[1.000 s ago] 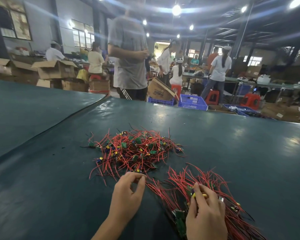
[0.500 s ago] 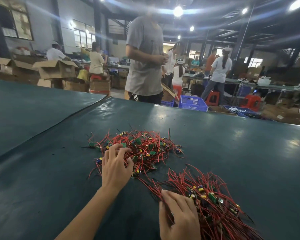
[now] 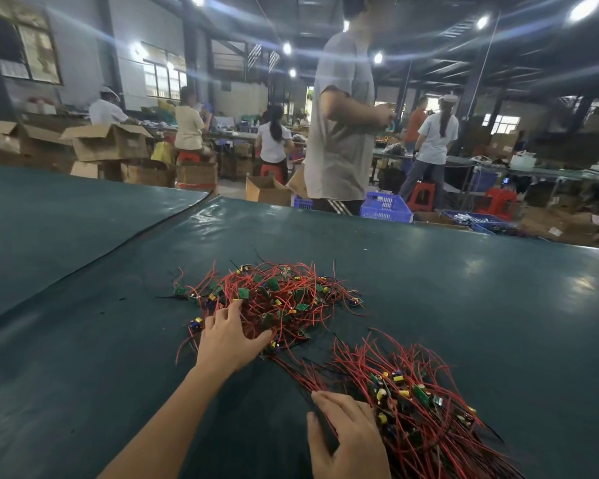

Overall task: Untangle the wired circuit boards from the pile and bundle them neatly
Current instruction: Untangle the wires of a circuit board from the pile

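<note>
At the bottom edge, right of centre, the right hand [image 3: 350, 440] lies on the left fringe of the sorted bundle [image 3: 422, 402], which fans across the lower right of the frame on the green counter [image 3: 83, 357]. Its fingers bend over the red wires with the thumb set apart. I cannot tell whether this grip pinches any wire.

Just above and to the left, the left hand [image 3: 227, 340] has an open grip. Its fingers are spread and pressed into the near edge of the tangled pile [image 3: 277, 295] at the centre of the frame. The bundle's long wire ends reach up almost to the pile, between the two hands.

The risk I see is that a pull from the pile could catch those stray ends and muddle the bundle. A snagged lead, tugged hard, could also tear from its board.

Beyond the counter's far edge, in the upper middle, are a standing person [image 3: 339, 133] and a blue crate [image 3: 384, 207].
</note>
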Demonstrator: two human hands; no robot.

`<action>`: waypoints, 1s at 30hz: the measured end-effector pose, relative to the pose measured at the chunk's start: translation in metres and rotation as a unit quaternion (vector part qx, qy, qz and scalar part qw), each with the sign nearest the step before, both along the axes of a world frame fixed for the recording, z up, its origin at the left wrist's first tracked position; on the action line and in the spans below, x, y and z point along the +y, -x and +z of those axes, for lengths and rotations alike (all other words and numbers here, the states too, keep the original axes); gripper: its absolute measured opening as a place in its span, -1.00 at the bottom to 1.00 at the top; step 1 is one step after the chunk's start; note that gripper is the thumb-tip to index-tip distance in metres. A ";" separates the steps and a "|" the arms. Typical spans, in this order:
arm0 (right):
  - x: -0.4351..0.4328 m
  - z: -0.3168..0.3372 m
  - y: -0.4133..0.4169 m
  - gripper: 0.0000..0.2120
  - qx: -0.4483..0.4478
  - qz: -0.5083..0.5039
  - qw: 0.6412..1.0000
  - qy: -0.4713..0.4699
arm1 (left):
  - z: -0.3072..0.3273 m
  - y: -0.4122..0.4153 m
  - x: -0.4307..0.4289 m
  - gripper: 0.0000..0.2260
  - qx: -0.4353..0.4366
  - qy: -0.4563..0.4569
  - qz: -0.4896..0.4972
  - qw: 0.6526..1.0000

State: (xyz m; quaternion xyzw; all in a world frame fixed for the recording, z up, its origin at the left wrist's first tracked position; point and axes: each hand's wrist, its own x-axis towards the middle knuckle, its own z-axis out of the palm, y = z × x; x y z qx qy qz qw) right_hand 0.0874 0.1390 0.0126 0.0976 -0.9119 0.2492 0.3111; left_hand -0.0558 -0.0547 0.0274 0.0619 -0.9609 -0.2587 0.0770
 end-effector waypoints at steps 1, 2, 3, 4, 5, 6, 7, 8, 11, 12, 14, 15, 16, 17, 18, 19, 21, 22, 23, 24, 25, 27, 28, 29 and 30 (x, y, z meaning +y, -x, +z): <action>0.000 0.000 0.000 -0.59 -0.003 -0.001 1.000 0.002 | -0.001 0.000 -0.002 -0.28 0.001 -0.002 0.002 1.000; 0.000 0.000 0.000 -0.59 -0.007 -0.003 1.000 0.008 | 0.000 -0.001 -0.004 -0.36 0.004 -0.009 0.007 1.000; 0.001 0.000 0.000 -0.60 -0.006 -0.005 1.000 0.015 | 0.000 -0.001 -0.006 -0.45 0.012 -0.018 0.015 1.000; 0.001 0.000 0.000 -0.60 -0.004 -0.009 1.000 0.019 | 0.001 -0.001 -0.007 -0.54 0.021 -0.025 0.024 0.999; 0.001 -0.001 0.000 -0.61 -0.003 -0.013 1.000 0.022 | 0.002 -0.001 -0.008 -0.63 0.029 -0.028 0.031 0.999; 0.001 0.000 0.000 -0.61 -0.004 -0.017 1.000 0.022 | 0.002 -0.002 -0.009 -0.69 0.035 -0.026 0.035 0.998; 0.001 0.000 0.000 -0.61 -0.007 -0.017 1.000 0.022 | 0.003 -0.004 -0.009 -0.73 0.038 -0.020 0.033 0.999; 0.001 0.000 -0.001 -0.61 -0.011 -0.015 1.000 0.025 | 0.002 -0.006 -0.009 -0.76 0.040 -0.015 0.031 0.999; 0.002 0.001 -0.002 -0.62 -0.021 -0.008 0.999 0.033 | -0.001 -0.016 -0.005 -0.86 0.085 -0.031 0.026 0.996; 0.002 0.001 -0.002 -0.63 -0.024 -0.006 0.999 0.034 | -0.003 -0.021 -0.004 -0.88 0.110 -0.040 0.024 0.993; 0.003 0.000 -0.002 -0.65 -0.028 -0.006 0.999 0.041 | -0.007 -0.030 -0.002 -0.85 0.147 -0.042 0.016 0.988; 0.003 0.000 -0.002 -0.66 -0.032 -0.006 0.998 0.046 | -0.010 -0.033 -0.002 -0.83 0.159 -0.039 0.007 0.986; 0.003 0.000 -0.003 -0.67 -0.036 -0.007 0.998 0.050 | -0.012 -0.037 -0.001 -0.81 0.169 -0.038 -0.005 0.985; 0.002 0.001 -0.003 -0.68 -0.040 -0.007 0.998 0.052 | -0.014 -0.041 0.000 -0.81 0.180 -0.042 -0.017 0.983; 0.002 0.001 -0.004 -0.69 -0.042 -0.007 0.998 0.051 | -0.015 -0.045 0.002 -0.80 0.194 -0.056 -0.026 0.979; 0.002 0.001 -0.004 -0.68 -0.041 -0.006 0.998 0.051 | -0.016 -0.050 0.004 -0.79 0.209 -0.081 -0.030 0.974; 0.002 0.001 -0.003 -0.68 -0.040 -0.007 0.998 0.049 | -0.016 -0.058 0.008 -0.77 0.237 -0.151 -0.029 0.959; 0.002 0.002 -0.003 -0.69 -0.042 -0.009 0.998 0.046 | -0.016 -0.062 0.010 -0.76 0.250 -0.184 -0.031 0.950; 0.002 0.001 -0.004 -0.69 -0.043 -0.010 0.998 0.043 | -0.015 -0.066 0.013 -0.75 0.265 -0.210 -0.037 0.940; 0.002 0.001 -0.004 -0.70 -0.043 -0.009 0.998 0.042 | -0.012 -0.070 0.016 -0.75 0.284 -0.230 -0.050 0.930; 0.001 0.001 -0.005 -0.71 -0.044 -0.006 0.998 0.047 | -0.008 -0.073 0.021 -0.75 0.306 -0.247 -0.070 0.917; 0.000 0.002 -0.006 -0.74 -0.049 0.004 0.997 0.065 | 0.000 -0.081 0.031 -0.74 0.346 -0.289 -0.114 0.885; 0.000 0.003 -0.006 -0.75 -0.048 0.010 0.996 0.073 | 0.002 -0.084 0.037 -0.73 0.358 -0.311 -0.126 0.871; 0.000 0.003 -0.006 -0.75 -0.044 0.016 0.996 0.079 | 0.004 -0.087 0.043 -0.73 0.360 -0.336 -0.133 0.860; 0.000 0.003 -0.006 -0.75 -0.041 0.022 0.995 0.083 | 0.004 -0.090 0.047 -0.74 0.354 -0.361 -0.135 0.852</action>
